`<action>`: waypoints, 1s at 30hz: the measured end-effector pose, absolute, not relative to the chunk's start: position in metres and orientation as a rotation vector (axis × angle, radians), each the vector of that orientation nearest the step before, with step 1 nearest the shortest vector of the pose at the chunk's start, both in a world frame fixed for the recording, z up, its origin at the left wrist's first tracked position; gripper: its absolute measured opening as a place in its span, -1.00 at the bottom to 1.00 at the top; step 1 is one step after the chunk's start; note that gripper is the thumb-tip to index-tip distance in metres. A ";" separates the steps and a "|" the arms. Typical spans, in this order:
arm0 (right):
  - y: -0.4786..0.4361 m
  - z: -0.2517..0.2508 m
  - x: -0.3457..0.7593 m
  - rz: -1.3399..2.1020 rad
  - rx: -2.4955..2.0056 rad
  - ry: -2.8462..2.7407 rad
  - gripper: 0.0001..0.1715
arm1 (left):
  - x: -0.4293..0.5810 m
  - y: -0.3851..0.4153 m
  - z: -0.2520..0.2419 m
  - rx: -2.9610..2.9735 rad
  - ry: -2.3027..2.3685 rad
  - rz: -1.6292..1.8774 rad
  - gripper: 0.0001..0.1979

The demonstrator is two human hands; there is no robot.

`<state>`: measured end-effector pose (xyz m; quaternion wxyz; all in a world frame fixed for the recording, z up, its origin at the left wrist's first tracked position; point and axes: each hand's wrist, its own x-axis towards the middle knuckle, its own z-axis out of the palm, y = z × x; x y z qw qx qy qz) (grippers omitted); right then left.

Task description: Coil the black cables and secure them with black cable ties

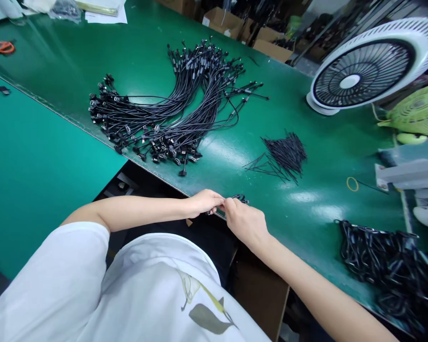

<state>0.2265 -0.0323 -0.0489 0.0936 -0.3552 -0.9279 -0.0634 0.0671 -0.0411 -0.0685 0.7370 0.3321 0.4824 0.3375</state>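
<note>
At the near edge of the green tabletop (299, 223), I saw the left hand (203, 202) and the right hand (248, 221) meet. Each grip was closed, fingertips pinched on a coiled black cable (240, 197) between them; the fingers hid most of it. Bundled black cables (381, 261) lay to the right. Beyond the hands lay thin black twist ties (288, 152) and, left of these, loose black connector cables (209, 111). A white fan (350, 81) stood farther right; cardboard boxes (223, 21) stood past the far edge.
</note>
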 end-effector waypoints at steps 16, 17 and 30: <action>-0.010 -0.045 0.223 1.291 -1.313 -1.601 -0.69 | 0.037 -0.048 -0.053 1.760 0.865 0.842 -0.72; -0.014 -0.038 0.226 1.042 -1.304 -1.808 -0.70 | 0.038 -0.049 -0.057 1.669 0.865 0.800 -0.73; -0.034 -0.041 0.222 0.512 -1.273 -2.084 -0.75 | 0.027 -0.051 -0.025 1.363 0.870 0.877 -0.47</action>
